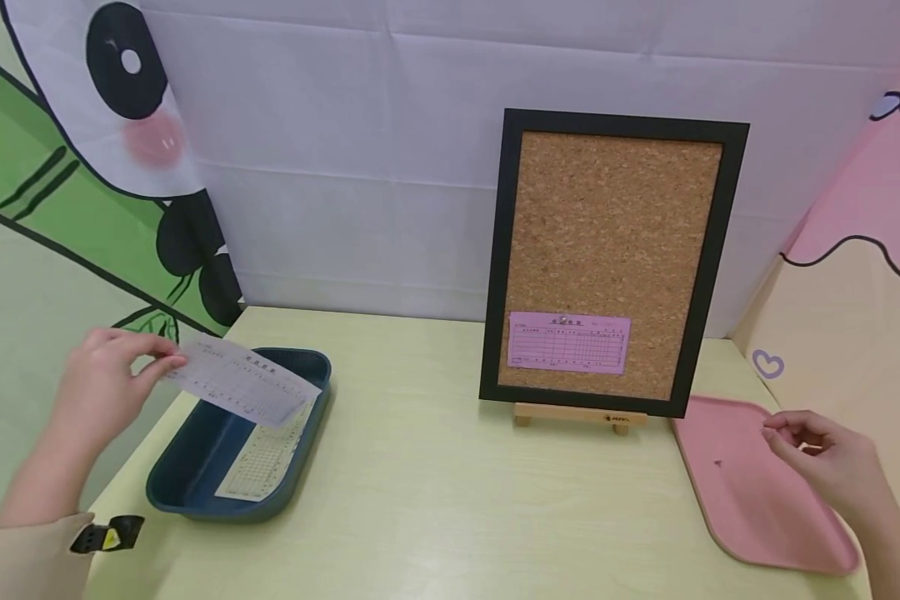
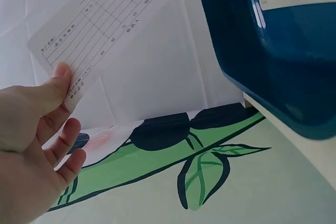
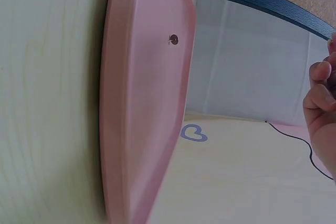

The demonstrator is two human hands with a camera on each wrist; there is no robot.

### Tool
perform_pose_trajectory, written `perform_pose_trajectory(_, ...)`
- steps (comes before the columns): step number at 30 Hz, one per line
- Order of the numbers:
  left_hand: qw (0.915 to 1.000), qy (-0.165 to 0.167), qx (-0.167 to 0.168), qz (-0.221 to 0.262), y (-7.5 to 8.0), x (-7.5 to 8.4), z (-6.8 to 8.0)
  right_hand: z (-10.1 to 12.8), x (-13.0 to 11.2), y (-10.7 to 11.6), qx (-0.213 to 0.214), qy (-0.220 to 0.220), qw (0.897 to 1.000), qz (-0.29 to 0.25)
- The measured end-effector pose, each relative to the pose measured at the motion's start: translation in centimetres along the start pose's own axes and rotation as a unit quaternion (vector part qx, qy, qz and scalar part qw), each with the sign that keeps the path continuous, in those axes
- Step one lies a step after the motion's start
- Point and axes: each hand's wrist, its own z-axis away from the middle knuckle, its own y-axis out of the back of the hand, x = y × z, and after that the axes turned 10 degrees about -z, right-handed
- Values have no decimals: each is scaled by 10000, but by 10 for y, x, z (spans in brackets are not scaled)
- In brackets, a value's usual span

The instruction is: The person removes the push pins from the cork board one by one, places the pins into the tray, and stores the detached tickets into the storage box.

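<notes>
Left hand [image 1: 101,379]: at the desk's [image 1: 435,500] left edge, thumb and fingers pinching one end of a white slip [image 1: 243,379], held tilted above the blue tray [image 1: 187,479].
Blue tray: near the desk's left edge, another printed slip [image 1: 262,462] lying inside.
Right hand [image 1: 825,458]: over the pink tray [image 1: 750,508], fingers curled, tips close together; whether it holds anything, cannot tell.
Pink tray: at the desk's right edge, a pin [image 3: 174,39] on it.
Cork board [image 1: 615,258]: upright toward the desk's far edge, a pink slip [image 1: 568,342] pinned low on it.

Rough cork board [image 1: 613,242], glossy plastic tray [image 1: 195,467]
</notes>
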Motion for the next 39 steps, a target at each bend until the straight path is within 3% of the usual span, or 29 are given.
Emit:
perform_pose_trajectory(10,9966,-631,-407,-330,-6,-18,-8,1,20,2,-452,-25,9990,-58)
perform_pose_trajectory(16,9910,-797,-977,-445,-10,-25,-12,1,26,3,-832,-220,9963,60)
perform_pose_trajectory(22,9819,-1197,-1361,-556,-19,-29,-20,0,38,4,-997,-191,9947,137)
perform_pose_trajectory(34,9599,-1241,-2468,-486,-44,-22,-36,2,55,6,-1529,-441,9872,-76)
perform_pose_trajectory(39,9507,-1283,-2784,-461,-55,-16,-38,3,61,6,-1595,-485,9860,-80)
